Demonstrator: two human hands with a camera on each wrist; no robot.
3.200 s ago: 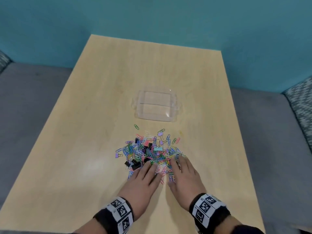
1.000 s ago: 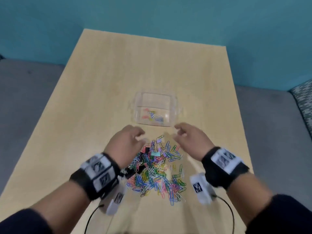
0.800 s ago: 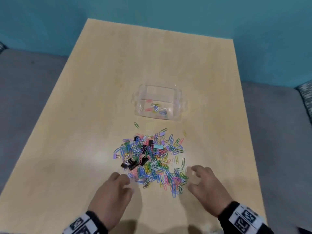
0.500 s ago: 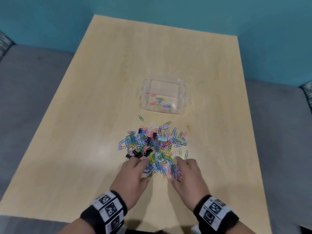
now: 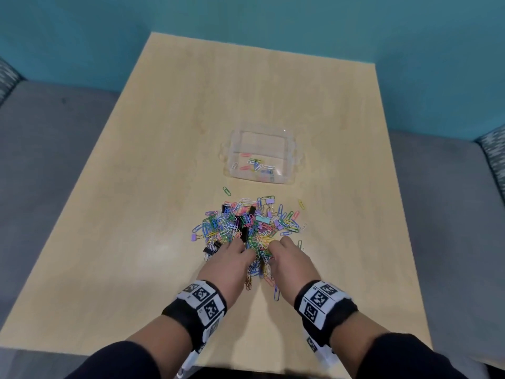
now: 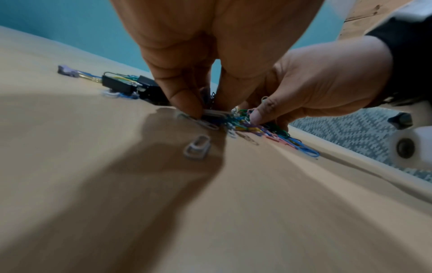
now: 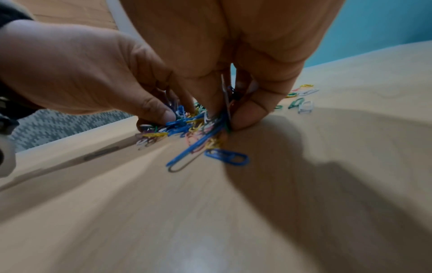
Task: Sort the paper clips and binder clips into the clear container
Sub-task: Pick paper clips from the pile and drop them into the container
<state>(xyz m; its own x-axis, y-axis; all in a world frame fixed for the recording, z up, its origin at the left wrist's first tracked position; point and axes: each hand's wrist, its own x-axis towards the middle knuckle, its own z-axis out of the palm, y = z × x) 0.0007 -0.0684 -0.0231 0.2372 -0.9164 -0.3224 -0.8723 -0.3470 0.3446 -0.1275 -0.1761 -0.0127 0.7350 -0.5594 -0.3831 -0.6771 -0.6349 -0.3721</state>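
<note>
A heap of coloured paper clips and binder clips [image 5: 247, 228] lies in the middle of the table, just in front of the clear container [image 5: 290, 170]. A few paper clips lie on the container's floor. My left hand [image 5: 240, 250] and right hand [image 5: 276, 248] sit side by side at the heap's near edge, fingers curled down into the clips. In the left wrist view my left hand [image 6: 208, 109] pinches a bunch of clips against the table. In the right wrist view my right hand [image 7: 222, 114] grips a bundle of paper clips between thumb and fingers.
Black binder clips [image 6: 126, 85] and a lilac binder clip [image 6: 66, 70] lie left of my left hand. Loose blue paper clips [image 7: 226, 156] trail toward me. The wooden table [image 5: 136, 214] stands on grey carpet, with a teal wall behind.
My hands went from the container back to the near side of the heap. In the last half second they closed together and their fingers curled into the clips.
</note>
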